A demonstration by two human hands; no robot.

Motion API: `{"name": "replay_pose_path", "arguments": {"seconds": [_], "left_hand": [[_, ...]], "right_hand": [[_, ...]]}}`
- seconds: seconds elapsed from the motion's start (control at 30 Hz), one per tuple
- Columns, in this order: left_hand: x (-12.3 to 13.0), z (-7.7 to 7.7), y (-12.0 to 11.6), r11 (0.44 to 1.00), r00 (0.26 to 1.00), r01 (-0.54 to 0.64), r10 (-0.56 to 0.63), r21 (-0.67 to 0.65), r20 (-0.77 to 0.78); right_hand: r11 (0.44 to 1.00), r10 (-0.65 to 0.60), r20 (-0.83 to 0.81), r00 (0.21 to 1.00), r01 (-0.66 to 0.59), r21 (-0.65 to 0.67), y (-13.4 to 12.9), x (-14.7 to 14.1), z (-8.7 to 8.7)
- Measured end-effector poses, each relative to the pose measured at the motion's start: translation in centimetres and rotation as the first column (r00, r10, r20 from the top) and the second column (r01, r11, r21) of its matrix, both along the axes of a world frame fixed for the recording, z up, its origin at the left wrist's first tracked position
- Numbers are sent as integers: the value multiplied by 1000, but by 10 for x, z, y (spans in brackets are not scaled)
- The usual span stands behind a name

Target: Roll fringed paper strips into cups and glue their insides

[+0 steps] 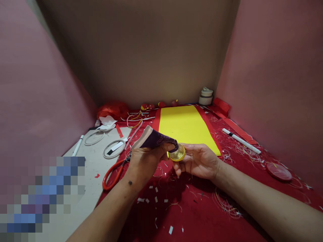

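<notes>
The left hand squeezed a purple tube onto the gold disc, pinched steady by the right hand, best gently.

No readable text, label, brand, number or sign on anything in view.

I see a yellow ribbed sheet far centre, red cloth over the table, red-handled scissors near left, and a dark purple pouch.
</notes>
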State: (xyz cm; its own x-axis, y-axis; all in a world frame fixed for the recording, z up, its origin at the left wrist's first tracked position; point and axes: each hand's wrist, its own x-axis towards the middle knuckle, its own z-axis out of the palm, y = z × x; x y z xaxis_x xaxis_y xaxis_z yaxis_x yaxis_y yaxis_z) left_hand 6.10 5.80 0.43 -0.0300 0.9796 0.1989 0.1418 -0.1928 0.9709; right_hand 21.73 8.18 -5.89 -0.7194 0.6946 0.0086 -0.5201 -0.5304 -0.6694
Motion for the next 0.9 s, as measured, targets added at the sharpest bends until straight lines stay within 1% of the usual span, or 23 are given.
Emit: {"name": "replay_pose_path", "arguments": {"seconds": [0.13, 0.3, 0.53, 0.7, 0.9], "left_hand": [[-1, 0, -1, 999, 1000, 10, -11, 36, 20], [-5, -4, -1, 997, 999, 14, -11, 70, -35], [-6, -6, 1, 994, 994, 73, -65, 84, -89], [-6, -4, 1, 992, 992, 68, -56, 103, -113], [-6, -2, -1, 994, 997, 36, -28, 102, -76]], "right_hand": [[1000, -3, 6, 1000, 3, 3, 0, -1, -1], [1000, 2, 2, 1000, -1, -2, 1, -1, -1], [1000, -2, 8, 1000, 2, 2, 1, 0, -2], [1000, 2, 5, 1000, -2, 13, 1, 0, -2], [1000, 4, 1, 1000, -4, 7, 0, -1, -1]]}}
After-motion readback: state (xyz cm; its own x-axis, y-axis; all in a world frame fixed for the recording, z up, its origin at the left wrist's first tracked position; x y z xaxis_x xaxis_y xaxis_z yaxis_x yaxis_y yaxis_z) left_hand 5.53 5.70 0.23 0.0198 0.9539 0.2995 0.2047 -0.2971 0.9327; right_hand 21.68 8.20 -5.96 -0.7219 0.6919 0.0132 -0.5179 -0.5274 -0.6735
